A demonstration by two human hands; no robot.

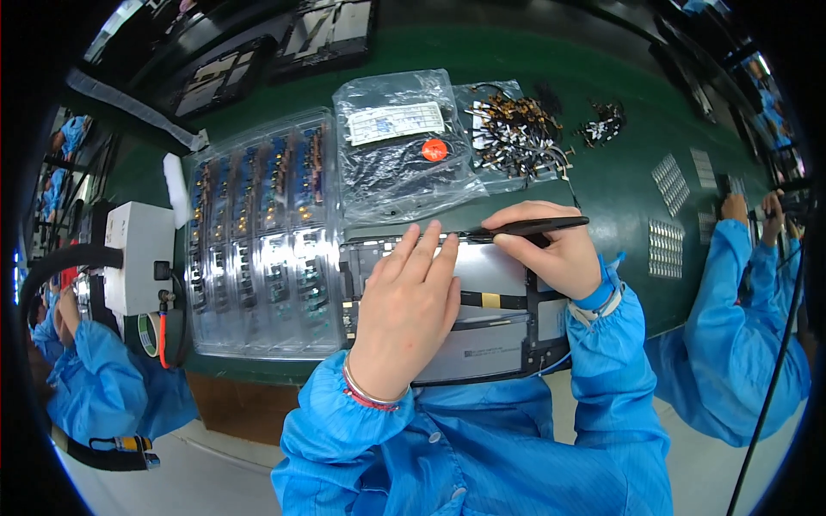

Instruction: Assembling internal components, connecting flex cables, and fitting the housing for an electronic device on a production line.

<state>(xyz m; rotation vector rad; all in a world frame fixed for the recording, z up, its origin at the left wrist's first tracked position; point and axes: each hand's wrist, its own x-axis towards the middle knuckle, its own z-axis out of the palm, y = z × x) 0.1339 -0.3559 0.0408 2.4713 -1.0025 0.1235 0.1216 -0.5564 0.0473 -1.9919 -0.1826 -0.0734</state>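
Pressing left hand (pixel 404 305) flat on tablet chassis (pixel 499 340); right hand (pixel 555 249) gripping black tweezers (pixel 529 227).

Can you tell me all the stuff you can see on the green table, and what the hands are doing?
open device panel: one, silver and black, at the near edge of the table, under both hands
black tweezers: one pair, lying across the right hand
clear plastic tray: one, holding rows of small parts, left of the panel
plastic bag: one, clear with dark contents and an orange sticker, behind the panel
small cable parts: a heap, black and gold, right of the bag
white box: one, at the table's left end
green table: one
co-workers' blue sleeves: at both sides
left hand: flat on the panel, fingers spread
right hand: gripping the tweezers at the panel's far edge
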